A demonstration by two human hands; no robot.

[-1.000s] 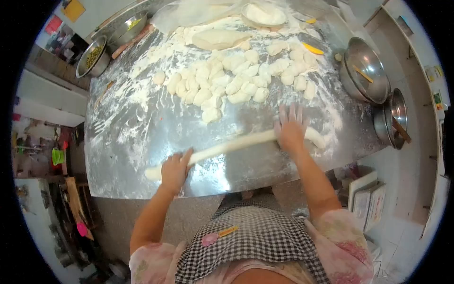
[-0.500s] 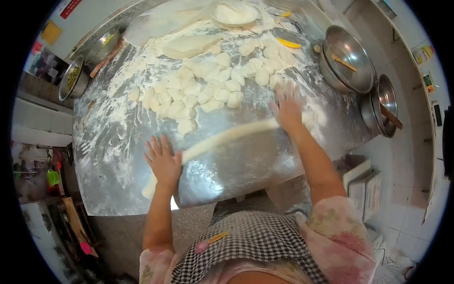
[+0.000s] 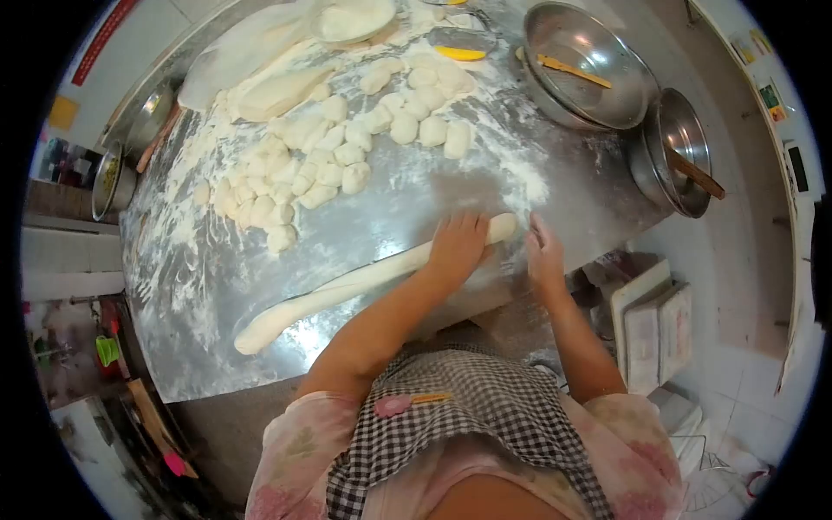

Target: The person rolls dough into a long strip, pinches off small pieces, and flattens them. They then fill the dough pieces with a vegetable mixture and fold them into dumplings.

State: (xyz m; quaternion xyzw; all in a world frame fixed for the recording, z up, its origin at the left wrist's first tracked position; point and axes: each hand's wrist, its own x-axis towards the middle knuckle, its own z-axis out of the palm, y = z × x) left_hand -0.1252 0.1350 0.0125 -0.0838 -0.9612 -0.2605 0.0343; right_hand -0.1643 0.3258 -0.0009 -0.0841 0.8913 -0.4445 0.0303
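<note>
At the near side of the metal table, the person's left hand lay across a long rope of dough, close to the rope's right end. Its fingers were together over the top of the dough; whether they gripped it or merely pressed, I couldn't tell from where I stood. The right hand was loose, fingers extended and turned on edge, just beside that same end with a small gap between.

The rope itself rested on the tabletop, slanting from a thicker end at the person's left, near the table's edge, up to the rounded tip past the left hand. Beyond it sprawled a crowd of small dough pieces, many touching, and behind those a larger slab of dough. Loose flour streaked the surface.

Farther back I saw a bowl of flour and something bright yellow. On the right sat a wide steel bowl with a yellowish stick in it, and nearer, another steel bowl holding a wooden handle. A checked apron covered the person's front.
</note>
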